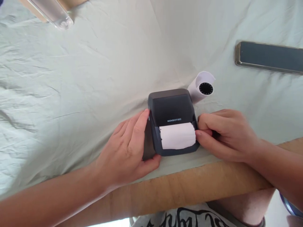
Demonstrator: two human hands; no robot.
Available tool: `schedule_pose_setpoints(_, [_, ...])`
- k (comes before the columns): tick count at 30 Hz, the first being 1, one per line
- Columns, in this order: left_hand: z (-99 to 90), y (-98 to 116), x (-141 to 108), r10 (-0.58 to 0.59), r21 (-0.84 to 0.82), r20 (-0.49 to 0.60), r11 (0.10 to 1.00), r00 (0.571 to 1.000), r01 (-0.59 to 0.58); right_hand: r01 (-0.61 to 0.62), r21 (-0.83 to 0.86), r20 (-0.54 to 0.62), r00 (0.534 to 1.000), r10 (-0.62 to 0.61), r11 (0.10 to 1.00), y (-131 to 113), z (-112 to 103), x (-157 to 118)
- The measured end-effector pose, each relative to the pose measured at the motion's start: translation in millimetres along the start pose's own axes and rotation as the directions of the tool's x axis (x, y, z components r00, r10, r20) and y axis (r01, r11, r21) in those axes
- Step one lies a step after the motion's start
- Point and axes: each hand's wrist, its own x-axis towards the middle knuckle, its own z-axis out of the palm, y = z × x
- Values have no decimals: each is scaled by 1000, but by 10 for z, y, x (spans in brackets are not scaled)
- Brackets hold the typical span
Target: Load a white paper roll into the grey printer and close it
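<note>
A black label printer [174,108] marked NIIMBOT stands on the cloth in front of me. White paper [178,136] with ragged edges lies over its front part, below the lettering. My left hand [129,145] is wrapped around the printer's left side, fingers along the side and thumb at the front corner. My right hand [227,135] is closed at the right side, with its index finger and thumb pinching at the printer's edge beside the paper. The palm side of that hand is hidden. Just behind the printer's right corner rests a white paper roll [195,91] with a black core.
A dark phone [270,56] lies at the right on the pale, wrinkled cloth [94,63]. At the upper left is a clear plastic piece [58,15] by a cardboard-coloured object. The wooden table edge [151,194] runs along the front, above my lap.
</note>
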Motion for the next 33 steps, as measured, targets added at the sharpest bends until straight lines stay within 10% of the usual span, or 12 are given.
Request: schedule_pose_setpoints(33, [-9, -71, -25, 48, 33, 21, 998, 999, -49, -132, -77, 41, 990, 135, 988, 64, 32, -21])
